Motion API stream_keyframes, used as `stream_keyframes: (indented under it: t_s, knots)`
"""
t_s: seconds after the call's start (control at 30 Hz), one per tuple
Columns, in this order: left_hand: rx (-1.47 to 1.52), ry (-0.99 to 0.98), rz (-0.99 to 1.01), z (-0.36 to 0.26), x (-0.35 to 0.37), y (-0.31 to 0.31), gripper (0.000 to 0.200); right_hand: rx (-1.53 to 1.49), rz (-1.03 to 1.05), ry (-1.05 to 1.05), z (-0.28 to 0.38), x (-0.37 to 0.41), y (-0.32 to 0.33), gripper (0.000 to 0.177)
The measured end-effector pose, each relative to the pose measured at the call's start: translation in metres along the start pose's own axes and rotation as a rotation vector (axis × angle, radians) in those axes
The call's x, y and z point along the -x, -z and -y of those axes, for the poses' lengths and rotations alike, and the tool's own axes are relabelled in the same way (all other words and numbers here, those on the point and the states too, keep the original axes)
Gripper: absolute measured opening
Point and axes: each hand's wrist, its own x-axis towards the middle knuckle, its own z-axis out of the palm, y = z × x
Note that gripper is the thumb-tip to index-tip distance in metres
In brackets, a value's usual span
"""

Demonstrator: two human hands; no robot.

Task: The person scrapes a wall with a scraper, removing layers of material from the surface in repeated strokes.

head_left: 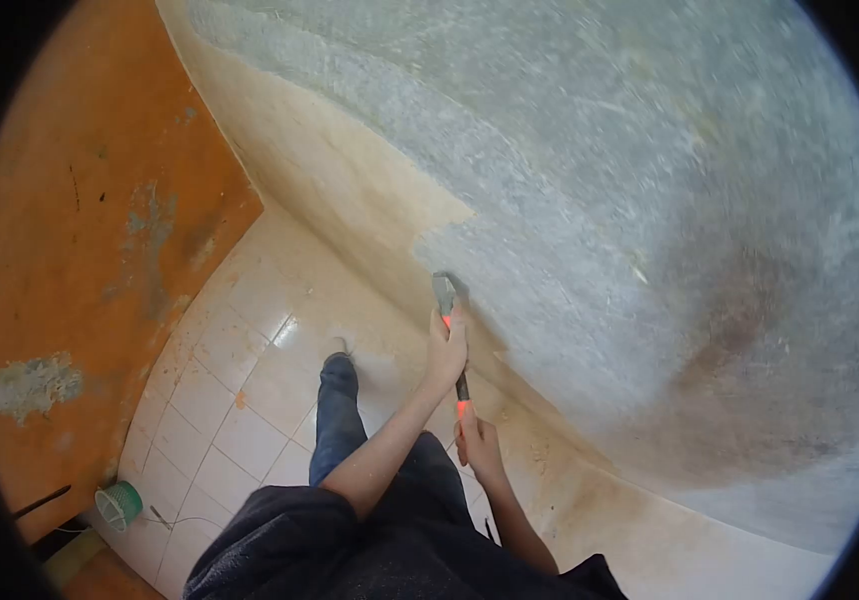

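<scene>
A long-handled scraper (443,291) with a flat grey blade and an orange-and-black handle is held in both hands. My left hand (449,345) is closed around the handle just below the blade. Lower down, my right hand (480,446) is wrapped round the handle's orange end. The blade lies against the wall (570,290) or very close to it, where beige paint (370,170) borders the bare grey surface. Part of the handle is hidden under my fingers.
An orange wall (80,230) with peeled grey patches meets the scraped wall at a corner. Below are dusty white floor tiles (250,440) with scattered flakes. A green basket-like container (119,506) lies at the lower left, with a thin cable nearby.
</scene>
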Motion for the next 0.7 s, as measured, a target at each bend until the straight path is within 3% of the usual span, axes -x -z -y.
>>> stream_keyframes:
  t_s: [0.17,0.23,0.27,0.33,0.47,0.53,0.63,0.7]
  knots:
    - [-0.155,-0.080,0.014,0.009,-0.012,0.006,0.030,-0.106,-0.043,-0.103,-0.002,0.010,-0.029,0.062]
    - [-0.347,-0.365,-0.111,0.015,-0.017,0.007,0.034,-0.195,-0.009,-0.141,-0.011,0.005,-0.034,0.062]
    - [-0.347,-0.371,-0.115,0.019,-0.019,0.009,0.034,-0.195,-0.004,-0.137,-0.017,0.003,-0.036,0.062]
    - [-0.381,-0.129,-0.056,0.000,-0.015,0.012,0.039,-0.155,0.014,-0.097,-0.017,-0.003,-0.040,0.060]
    - [-0.327,-0.115,-0.058,0.004,-0.011,0.001,0.039,-0.100,0.026,-0.092,-0.003,0.005,-0.018,0.059]
    - [-0.281,-0.290,-0.131,0.023,-0.029,0.005,0.035,-0.065,0.013,-0.090,-0.001,0.000,-0.022,0.064]
    - [-0.287,-0.196,-0.127,-0.005,-0.034,0.018,0.034,-0.046,-0.016,-0.084,-0.001,-0.019,-0.033,0.066]
    - [-0.334,-0.258,-0.162,0.006,-0.023,0.003,0.037,-0.066,-0.007,-0.078,-0.008,-0.009,-0.022,0.066]
